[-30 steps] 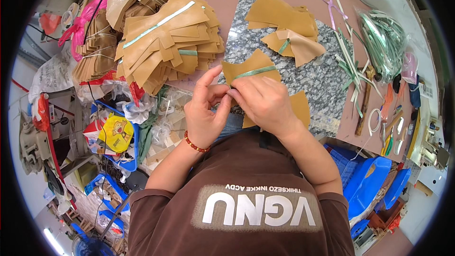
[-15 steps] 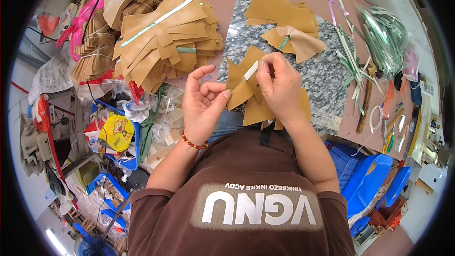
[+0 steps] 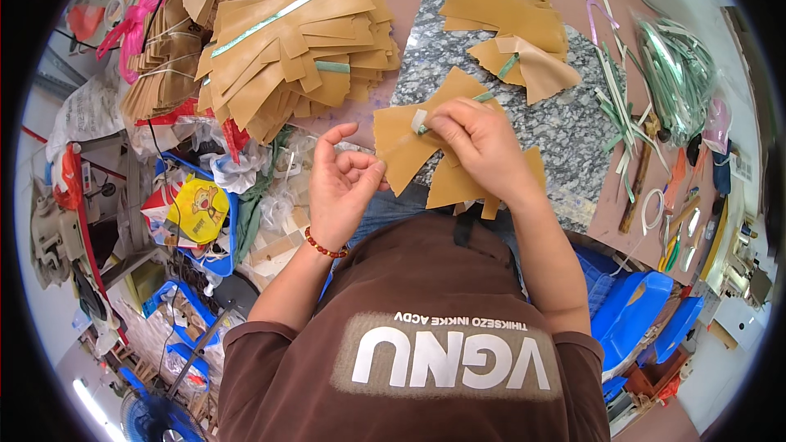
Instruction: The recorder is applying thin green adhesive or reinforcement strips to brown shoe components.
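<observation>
A tan leather-like piece (image 3: 409, 143) with flared ends lies tilted at the front edge of the stone slab. My left hand (image 3: 340, 196) pinches its left edge between thumb and fingers, and the other fingers are curled loosely. Over the piece, my right hand (image 3: 483, 147) has thumb and forefinger closed on a narrow tape strip (image 3: 419, 121). The strip's white end curls up beside the fingertips, and some green shows past the knuckles. Another tan piece (image 3: 453, 184) lies partly under my right hand. My right palm hides part of both pieces.
The speckled stone slab (image 3: 565, 127) bears more tan pieces (image 3: 508, 12) at the back. A tall stack of tan pieces (image 3: 286, 41) stands at left. Green and white strips (image 3: 626, 106), a bagged strip bundle (image 3: 675, 74) and hand tools (image 3: 673, 250) lie at right.
My right hand has turned palm-down, moving over the tan piece with the strip. The strip's white length now shows as a short curled end, with green visible. The piece lies flatter.
</observation>
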The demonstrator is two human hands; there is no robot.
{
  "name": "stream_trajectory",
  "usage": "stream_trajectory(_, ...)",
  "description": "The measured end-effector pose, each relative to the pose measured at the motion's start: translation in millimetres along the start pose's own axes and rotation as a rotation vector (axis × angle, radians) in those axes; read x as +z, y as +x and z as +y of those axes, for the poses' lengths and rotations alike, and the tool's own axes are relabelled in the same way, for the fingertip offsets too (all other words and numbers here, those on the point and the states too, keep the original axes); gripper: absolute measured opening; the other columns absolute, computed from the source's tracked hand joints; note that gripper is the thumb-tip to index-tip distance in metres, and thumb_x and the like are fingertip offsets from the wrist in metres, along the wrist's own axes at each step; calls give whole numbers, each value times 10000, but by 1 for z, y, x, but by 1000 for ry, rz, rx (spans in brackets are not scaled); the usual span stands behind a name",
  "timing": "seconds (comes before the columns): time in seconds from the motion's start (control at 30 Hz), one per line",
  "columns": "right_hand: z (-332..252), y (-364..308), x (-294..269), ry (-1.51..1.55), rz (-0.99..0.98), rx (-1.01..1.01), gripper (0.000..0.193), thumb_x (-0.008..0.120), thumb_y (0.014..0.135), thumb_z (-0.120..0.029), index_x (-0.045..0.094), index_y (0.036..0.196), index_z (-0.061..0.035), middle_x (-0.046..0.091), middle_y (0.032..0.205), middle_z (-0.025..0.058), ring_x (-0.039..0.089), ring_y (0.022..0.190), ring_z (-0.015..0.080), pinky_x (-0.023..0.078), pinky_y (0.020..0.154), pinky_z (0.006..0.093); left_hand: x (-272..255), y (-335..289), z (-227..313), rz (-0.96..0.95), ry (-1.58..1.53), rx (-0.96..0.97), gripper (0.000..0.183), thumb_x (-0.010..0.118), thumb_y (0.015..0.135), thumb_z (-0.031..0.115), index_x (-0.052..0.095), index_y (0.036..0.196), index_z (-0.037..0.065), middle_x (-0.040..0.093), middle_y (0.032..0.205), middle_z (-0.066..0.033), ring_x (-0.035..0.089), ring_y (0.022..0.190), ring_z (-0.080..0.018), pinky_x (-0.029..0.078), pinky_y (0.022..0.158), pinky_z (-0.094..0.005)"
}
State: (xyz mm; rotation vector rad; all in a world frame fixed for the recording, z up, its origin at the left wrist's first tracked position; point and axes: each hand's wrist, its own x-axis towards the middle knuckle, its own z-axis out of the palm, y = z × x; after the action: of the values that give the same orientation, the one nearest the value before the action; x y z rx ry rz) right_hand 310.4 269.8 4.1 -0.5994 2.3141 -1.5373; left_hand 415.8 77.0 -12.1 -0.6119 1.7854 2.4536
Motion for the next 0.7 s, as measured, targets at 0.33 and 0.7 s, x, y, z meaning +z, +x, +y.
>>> stream_trajectory(0.33,-6,0,27,-360,155,-48,88,742,801,-159,680,799,-97,625,749,15,613,752,220,395,780,382,-19,-1,-4,-18,413,137,454,651,907,-25,442,1307,30,604,813,-15,589,694,-44,460,582,-172)
stream_trajectory(0.7,-6,1,28,-368,168,-67,107,753,786,-137,658,779,-89,636,757,9,617,752,212,378,759,374,1,8,9,13,267,109,422,680,913,16,451,1267,-7,664,834,-59,610,702,-56,497,631,-193)
